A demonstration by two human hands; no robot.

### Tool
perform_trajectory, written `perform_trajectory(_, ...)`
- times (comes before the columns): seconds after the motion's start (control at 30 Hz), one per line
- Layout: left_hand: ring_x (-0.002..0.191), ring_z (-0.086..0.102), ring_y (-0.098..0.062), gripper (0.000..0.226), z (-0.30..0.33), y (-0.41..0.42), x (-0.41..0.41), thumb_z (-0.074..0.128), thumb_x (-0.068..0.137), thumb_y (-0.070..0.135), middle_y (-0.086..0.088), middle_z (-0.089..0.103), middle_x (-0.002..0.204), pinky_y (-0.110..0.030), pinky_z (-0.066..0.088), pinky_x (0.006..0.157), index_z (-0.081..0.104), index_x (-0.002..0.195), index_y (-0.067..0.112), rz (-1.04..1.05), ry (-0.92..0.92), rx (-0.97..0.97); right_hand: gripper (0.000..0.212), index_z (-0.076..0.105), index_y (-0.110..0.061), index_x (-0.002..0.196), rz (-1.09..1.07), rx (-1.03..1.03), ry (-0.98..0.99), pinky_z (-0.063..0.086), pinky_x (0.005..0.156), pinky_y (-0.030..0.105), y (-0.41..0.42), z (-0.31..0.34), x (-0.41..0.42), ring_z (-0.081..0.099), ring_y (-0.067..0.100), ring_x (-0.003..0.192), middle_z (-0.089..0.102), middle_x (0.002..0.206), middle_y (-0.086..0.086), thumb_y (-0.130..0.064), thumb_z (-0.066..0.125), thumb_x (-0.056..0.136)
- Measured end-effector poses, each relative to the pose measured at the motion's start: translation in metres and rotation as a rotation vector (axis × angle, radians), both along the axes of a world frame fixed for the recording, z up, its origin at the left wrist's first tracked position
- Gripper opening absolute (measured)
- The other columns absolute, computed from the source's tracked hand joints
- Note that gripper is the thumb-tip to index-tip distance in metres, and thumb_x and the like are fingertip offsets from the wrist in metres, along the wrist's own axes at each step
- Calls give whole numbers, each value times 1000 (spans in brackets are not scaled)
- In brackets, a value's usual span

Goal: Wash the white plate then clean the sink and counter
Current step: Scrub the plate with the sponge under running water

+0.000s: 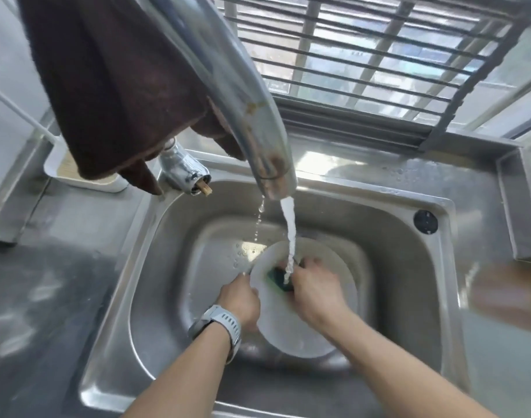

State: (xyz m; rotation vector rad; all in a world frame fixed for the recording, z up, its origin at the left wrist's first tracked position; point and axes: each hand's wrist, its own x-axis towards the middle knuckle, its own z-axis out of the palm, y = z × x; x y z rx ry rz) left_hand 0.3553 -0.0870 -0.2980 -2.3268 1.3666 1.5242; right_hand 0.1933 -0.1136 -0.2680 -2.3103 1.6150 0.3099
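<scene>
The white plate (pixel 288 333) is held inside the steel sink (pixel 167 236), tilted under the running tap. My left hand (pixel 240 300), with a grey watch on its wrist, grips the plate's left rim. My right hand (pixel 315 288) presses a green and dark sponge (pixel 276 277) onto the plate's face. The stream of water (pixel 289 236) from the faucet spout (pixel 258 125) lands on the sponge by my right fingers. The steel counter (pixel 47 297) surrounds the sink.
A brown towel (pixel 107 86) hangs over the faucet at upper left. Behind it a white tray (pixel 86 182) sits on the counter. A blurred brownish object (pixel 508 294) lies on the right counter. A barred window (pixel 363 55) runs along the back, and a black plug (pixel 425 221) marks the sink's right corner.
</scene>
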Motion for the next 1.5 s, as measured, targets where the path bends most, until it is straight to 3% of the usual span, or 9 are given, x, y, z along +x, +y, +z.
perform_trajectory(0.13, 110, 65, -35, 28, 7, -4, -2, 46, 98, 20, -10, 69, 122, -34, 49, 90, 59, 123, 18, 27, 22, 6, 40, 48, -33, 127, -143, -12, 103, 48, 65, 36, 6, 12, -57, 59, 30, 91, 60, 101, 4, -32, 55, 87)
perform_trajectory(0.3, 103, 69, -34, 31, 13, -1, -8, 48, 88, 27, -5, 72, 117, -44, 58, 92, 60, 117, 27, -6, 71, 45, 34, 52, -31, 124, 9, 66, -52, 35, 63, 33, 31, 15, -2, 58, 32, 92, 58, 104, 6, -32, 54, 90)
perform_trajectory(0.57, 102, 70, -34, 31, 27, -5, -5, 49, 91, 17, -7, 73, 114, -41, 60, 90, 62, 119, 19, 31, 87, 31, 41, 52, -26, 117, -145, 4, 118, 39, 55, 32, 35, 22, -51, 60, 30, 77, 62, 95, 6, -32, 67, 80)
perform_trajectory(0.8, 89, 75, -31, 16, 32, -1, 2, 52, 82, 13, -2, 75, 96, -47, 65, 73, 63, 89, 22, 180, 257, 89, 43, 49, -29, 129, -91, 10, -4, 46, 65, 35, -21, -1, -9, 60, 35, 94, 59, 104, 10, -36, 60, 88)
perform_trajectory(0.93, 92, 74, -32, 32, 43, -5, 1, 46, 85, 5, -1, 72, 109, -47, 66, 62, 59, 106, 25, 276, 350, 109, 45, 47, -29, 128, -179, 31, 144, 44, 63, 34, 19, 17, -56, 62, 31, 89, 60, 105, 5, -37, 58, 85)
perform_trajectory(1.1, 86, 75, -30, 39, 50, -5, -1, 52, 80, 5, -8, 72, 104, -44, 65, 60, 57, 114, 23, 352, 472, 171, 38, 52, -34, 122, -32, 103, -123, 39, 61, 32, 14, 15, 0, 58, 30, 82, 58, 93, 3, -54, 49, 88)
perform_trajectory(1.27, 90, 67, -26, 46, 60, -3, 5, 51, 85, -10, -9, 67, 107, -32, 60, 61, 54, 123, 16, 445, 621, 225, 52, 53, -39, 129, -242, 58, -120, 52, 71, 35, -3, 24, -34, 64, 30, 89, 63, 97, 3, -51, 57, 79)
perform_trajectory(1.4, 63, 61, -16, 34, 83, 2, 3, 45, 89, -5, -8, 62, 83, -19, 47, 44, 50, 119, 11, 387, 606, 159, 55, 53, -44, 132, -166, 169, -308, 52, 81, 33, 35, 53, -18, 64, 20, 92, 64, 101, -4, -59, 54, 79)
perform_trajectory(1.5, 79, 69, -23, 54, 84, 9, 9, 57, 74, 9, -20, 68, 109, -29, 56, 56, 47, 127, 8, 418, 639, 117, 55, 53, -43, 131, -96, 121, -328, 52, 76, 35, 1, 42, 1, 59, 20, 86, 61, 92, -3, -65, 46, 81)
